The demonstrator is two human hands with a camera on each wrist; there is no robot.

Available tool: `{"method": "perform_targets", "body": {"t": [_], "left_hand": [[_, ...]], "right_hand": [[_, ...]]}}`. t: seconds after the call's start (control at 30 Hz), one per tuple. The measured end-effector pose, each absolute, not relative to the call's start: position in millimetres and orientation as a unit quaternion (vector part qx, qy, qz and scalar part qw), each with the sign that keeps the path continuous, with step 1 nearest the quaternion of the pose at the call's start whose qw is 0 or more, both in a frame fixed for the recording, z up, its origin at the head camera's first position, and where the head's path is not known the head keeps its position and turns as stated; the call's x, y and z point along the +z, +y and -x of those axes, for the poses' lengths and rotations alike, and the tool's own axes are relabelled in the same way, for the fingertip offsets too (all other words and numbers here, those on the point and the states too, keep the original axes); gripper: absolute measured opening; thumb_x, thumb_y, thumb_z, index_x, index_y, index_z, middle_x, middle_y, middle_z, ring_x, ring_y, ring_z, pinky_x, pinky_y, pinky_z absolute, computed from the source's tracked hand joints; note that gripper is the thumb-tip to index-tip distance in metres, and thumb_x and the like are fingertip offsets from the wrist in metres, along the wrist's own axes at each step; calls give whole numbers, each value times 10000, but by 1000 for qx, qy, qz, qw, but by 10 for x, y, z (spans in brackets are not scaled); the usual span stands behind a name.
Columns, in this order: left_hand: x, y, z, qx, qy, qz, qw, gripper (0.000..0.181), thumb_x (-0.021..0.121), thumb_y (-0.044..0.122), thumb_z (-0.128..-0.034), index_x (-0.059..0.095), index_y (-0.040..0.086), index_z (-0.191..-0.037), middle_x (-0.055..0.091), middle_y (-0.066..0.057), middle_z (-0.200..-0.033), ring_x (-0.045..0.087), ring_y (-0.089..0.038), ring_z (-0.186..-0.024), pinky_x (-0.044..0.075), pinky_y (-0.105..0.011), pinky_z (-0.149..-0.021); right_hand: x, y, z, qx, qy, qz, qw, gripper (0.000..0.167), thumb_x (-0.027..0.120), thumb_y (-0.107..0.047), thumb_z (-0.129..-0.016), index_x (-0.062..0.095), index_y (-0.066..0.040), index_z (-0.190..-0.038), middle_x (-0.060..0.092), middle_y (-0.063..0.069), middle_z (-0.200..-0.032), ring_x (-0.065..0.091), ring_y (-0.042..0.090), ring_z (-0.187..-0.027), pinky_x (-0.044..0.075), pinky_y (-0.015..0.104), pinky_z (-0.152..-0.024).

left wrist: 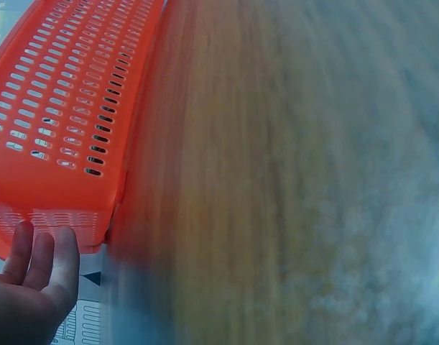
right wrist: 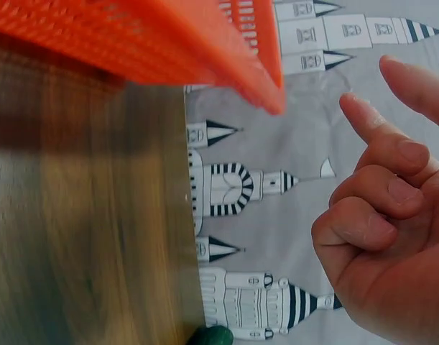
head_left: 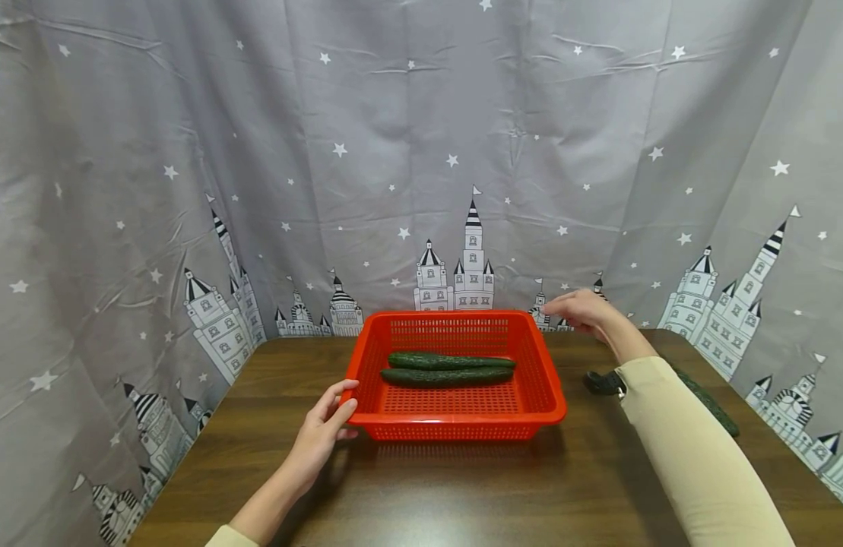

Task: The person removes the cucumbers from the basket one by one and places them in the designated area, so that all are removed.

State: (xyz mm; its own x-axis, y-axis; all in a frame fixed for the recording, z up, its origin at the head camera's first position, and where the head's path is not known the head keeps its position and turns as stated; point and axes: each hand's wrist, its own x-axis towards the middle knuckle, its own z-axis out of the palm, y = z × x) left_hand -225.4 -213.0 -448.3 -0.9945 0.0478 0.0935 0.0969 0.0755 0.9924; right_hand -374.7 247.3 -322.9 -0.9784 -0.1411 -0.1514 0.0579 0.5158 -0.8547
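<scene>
The red basket (head_left: pixel 455 418) stands mid-table with two dark green cucumbers (head_left: pixel 447 377) lying side by side in it. My left hand (head_left: pixel 317 437) grips the basket's left front rim, thumb at the edge. In the left wrist view, fingers of my left hand (left wrist: pixel 38 287) touch the wall of the basket (left wrist: pixel 61 93). My right hand (head_left: pixel 585 311) hovers off the basket's back right corner, holding nothing. In the right wrist view, my right hand (right wrist: pixel 384 208) has its index finger and thumb extended and the other fingers bent, apart from the basket (right wrist: pixel 205 50).
Another cucumber (head_left: pixel 711 406) lies on the wooden table (head_left: pixel 455 494) at the right, partly hidden by my right sleeve (head_left: pixel 695 456). A green end (right wrist: pixel 215 336) shows at the bottom of the right wrist view. A grey curtain (head_left: pixel 455 114) hangs behind the table.
</scene>
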Motion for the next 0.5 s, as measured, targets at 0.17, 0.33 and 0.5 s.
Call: {"method": "perform_targets", "body": {"t": [0.17, 0.33, 0.5], "left_hand": [[-4483, -2133, 2255, -677, -734, 51, 20, 409, 585, 215, -1025, 498, 132, -1416, 532, -229, -1256, 645, -173, -952, 577, -395, -828], [-4475, -2131, 2255, -677, -734, 46, 17, 410, 586, 212, -1024, 498, 133, -1417, 529, -232, -1273, 634, -176, -967, 576, -397, -832], [-4468, -2130, 2257, -677, -735, 43, 14, 414, 587, 218, -1024, 495, 139, -1419, 529, -229, -1284, 631, -179, -975, 575, -402, -839]], "right_hand": [[-3223, 2328, 3802, -509, 852, 44, 116, 533, 716, -257, -922, 597, 67, -1327, 349, -110, -520, 339, 73, -499, 310, 229, -482], [-3261, 2208, 3879, -517, 845, 57, 124, 472, 714, -237, -922, 636, 55, -1284, 317, -93, -514, 298, 82, -482, 277, 240, -480], [-3271, 2066, 3911, -526, 838, 57, 134, 455, 709, -224, -929, 642, 38, -1294, 361, -85, -534, 292, 82, -492, 289, 236, -487]]}}
